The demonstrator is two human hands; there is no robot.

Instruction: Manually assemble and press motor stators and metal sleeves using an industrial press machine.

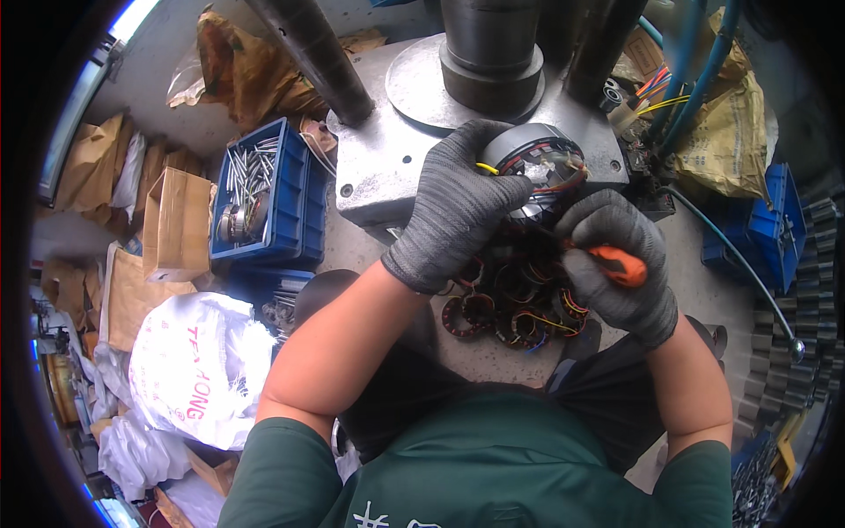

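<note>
Your left hand (462, 198) is clamped on the silver ring (528, 137), thumb across its wired inside, and your right hand (635, 304) is closed around an orange handle (621, 265), just beside it. The ring sits at the front of the press base (378, 180), above wired coils (466, 327); whether it touches the base, you cannot tell.

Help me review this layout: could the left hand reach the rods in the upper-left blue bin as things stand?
Probably yes, if the left hand releases the round metal part; the rods lie uncovered in the open blue bin.
</note>
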